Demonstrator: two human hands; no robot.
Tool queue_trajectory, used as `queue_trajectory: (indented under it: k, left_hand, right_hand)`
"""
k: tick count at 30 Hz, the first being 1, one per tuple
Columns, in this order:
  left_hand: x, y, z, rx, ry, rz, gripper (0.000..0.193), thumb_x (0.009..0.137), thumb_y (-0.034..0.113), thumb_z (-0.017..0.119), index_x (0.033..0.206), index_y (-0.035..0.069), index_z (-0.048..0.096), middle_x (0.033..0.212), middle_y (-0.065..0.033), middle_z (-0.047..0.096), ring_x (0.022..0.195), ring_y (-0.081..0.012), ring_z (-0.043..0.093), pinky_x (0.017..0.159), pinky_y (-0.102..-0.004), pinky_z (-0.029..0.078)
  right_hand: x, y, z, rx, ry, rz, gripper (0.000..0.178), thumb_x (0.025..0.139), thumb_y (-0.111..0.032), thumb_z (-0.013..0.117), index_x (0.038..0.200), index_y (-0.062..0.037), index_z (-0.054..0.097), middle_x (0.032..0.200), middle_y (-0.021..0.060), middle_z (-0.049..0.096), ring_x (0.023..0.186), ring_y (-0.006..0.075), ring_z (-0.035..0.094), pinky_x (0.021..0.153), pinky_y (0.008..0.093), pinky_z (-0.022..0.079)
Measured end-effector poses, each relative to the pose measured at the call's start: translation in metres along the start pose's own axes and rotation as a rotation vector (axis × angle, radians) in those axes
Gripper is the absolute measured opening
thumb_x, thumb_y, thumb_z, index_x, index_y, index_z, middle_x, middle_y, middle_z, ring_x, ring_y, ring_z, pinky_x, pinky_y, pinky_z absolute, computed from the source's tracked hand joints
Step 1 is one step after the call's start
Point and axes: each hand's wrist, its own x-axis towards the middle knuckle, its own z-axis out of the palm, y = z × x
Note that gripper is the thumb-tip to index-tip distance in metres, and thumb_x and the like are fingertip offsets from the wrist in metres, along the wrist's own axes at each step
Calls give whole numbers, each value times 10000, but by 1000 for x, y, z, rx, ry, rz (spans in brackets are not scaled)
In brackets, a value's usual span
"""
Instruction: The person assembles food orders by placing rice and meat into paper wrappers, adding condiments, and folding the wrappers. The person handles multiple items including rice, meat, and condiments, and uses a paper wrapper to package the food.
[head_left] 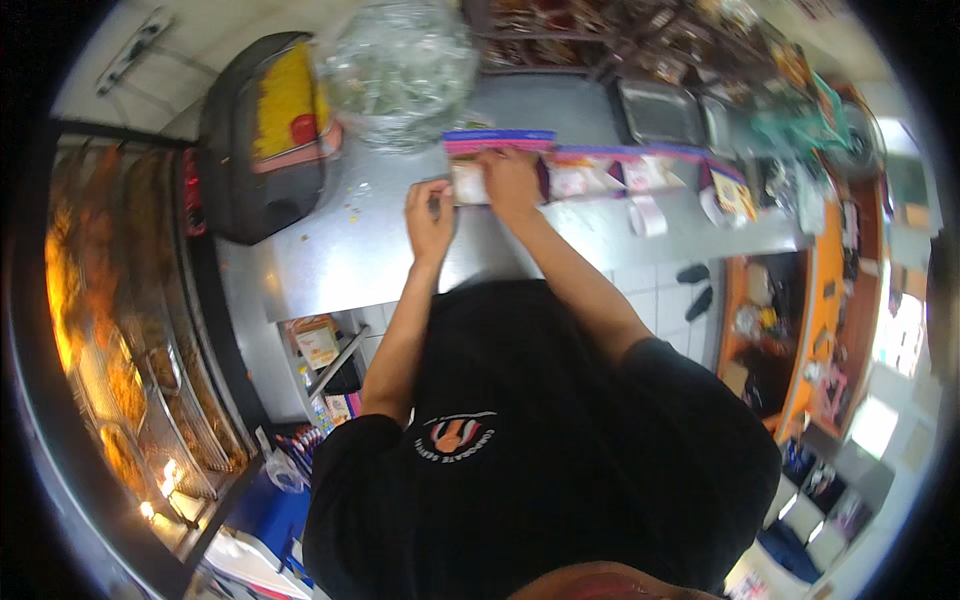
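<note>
On the metal counter [350, 265] lies a flat zip bag [467, 185], with a blue and pink band along its top and a pale middle. At the bag's left edge my left hand [430, 218] is curled, its fingertips against the edge. My right hand [513, 182] reaches over the bag's right part, fingers bent down and closed on it below the coloured band. The right fingertips are blurred and partly hidden. More bags of the same look [585, 178] lie in a row to the right. A white roll [647, 216] sits in front of them.
At the left stands a black case [265, 195] with yellow contents, next to a large clear plastic bag of green stuff [400, 75]. A lit glass-fronted cooker [130, 380] flanks me on the far left. Metal trays [660, 112] stand behind; orange shelving [825, 300] rises at right.
</note>
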Motion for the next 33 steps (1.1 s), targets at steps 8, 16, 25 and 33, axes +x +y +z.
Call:
queue_trajectory:
  k: [8, 16, 25, 33]
  left_hand:
    - [-27, 22, 2, -31, -184, -35, 359, 962, 171, 725, 1306, 70, 697, 1349, -148, 638, 1287, -355, 589, 1112, -461, 439]
    - [-58, 48, 13, 151, 29, 0, 261, 997, 165, 700, 1237, 66, 717, 1371, -155, 592, 1240, -323, 579, 1091, -441, 423]
    - [-92, 127, 139, -170, -466, 182, 185, 939, 72, 710, 1122, 99, 728, 1159, -104, 647, 1140, -319, 616, 1014, -448, 442]
    - [-122, 140, 259, -108, -618, 153, 230, 961, 154, 704, 1188, 118, 698, 1183, -92, 632, 1182, -327, 595, 1037, -467, 425]
  right_hand:
    - [-63, -11, -34, 244, -101, -103, 606, 914, -124, 741, 1483, -53, 544, 1454, 259, 561, 1293, 440, 587, 1050, 502, 519]
    - [-124, 90, -149, 263, 169, 176, 507, 941, -108, 745, 1405, -14, 563, 1401, 212, 585, 1242, 369, 603, 1059, 431, 501]
    - [-153, 271, -188, 348, -9, 256, 636, 922, -115, 724, 1517, -85, 499, 1308, 217, 648, 1124, 400, 656, 1026, 451, 508]
    - [-195, 311, -174, 240, -270, 343, 516, 935, -172, 717, 1433, -113, 597, 1032, 237, 699, 885, 368, 706, 835, 473, 545]
